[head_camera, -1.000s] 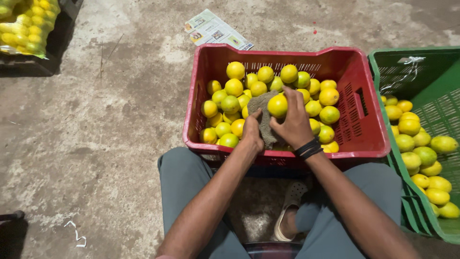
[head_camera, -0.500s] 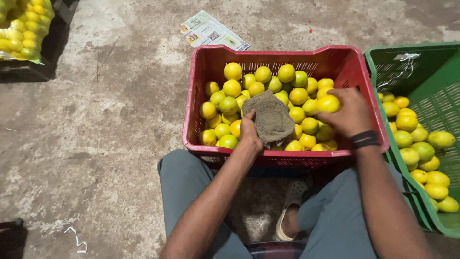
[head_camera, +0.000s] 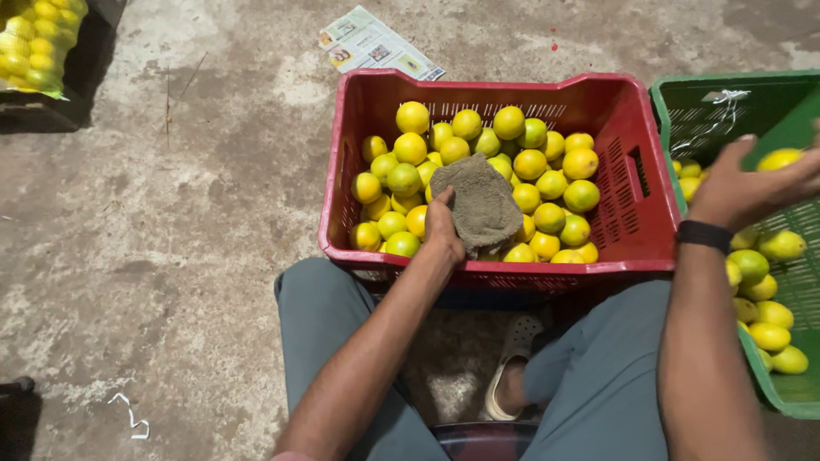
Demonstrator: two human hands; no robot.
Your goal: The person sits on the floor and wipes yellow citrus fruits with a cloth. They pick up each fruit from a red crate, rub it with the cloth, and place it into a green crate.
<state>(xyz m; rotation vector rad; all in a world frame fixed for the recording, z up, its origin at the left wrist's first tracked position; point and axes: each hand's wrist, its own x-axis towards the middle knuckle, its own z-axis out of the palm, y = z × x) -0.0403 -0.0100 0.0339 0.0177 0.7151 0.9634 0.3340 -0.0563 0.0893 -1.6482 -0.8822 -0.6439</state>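
A red plastic crate [head_camera: 636, 213] in front of me is full of yellow and green citrus fruits [head_camera: 547, 183]. My left hand [head_camera: 442, 226] rests in the crate and grips a grey-brown cloth [head_camera: 483, 205] lying over the fruit. My right hand [head_camera: 747, 183], with a black band on the wrist, is out over the green crate [head_camera: 709, 115] on the right and holds one yellow fruit [head_camera: 779, 158] in its fingertips. More such fruits [head_camera: 764, 294] lie in the green crate.
I sit with my knees either side of the red crate, on rough concrete floor [head_camera: 188, 222]. A printed paper sheet [head_camera: 376, 43] lies behind the red crate. A net bag of yellow fruit [head_camera: 38, 38] sits at top left. A sandal [head_camera: 512, 358] shows below.
My right hand has carried a yellow fruit from the cloth in the red crate rightwards to above the green crate. My left hand stays on the cloth.
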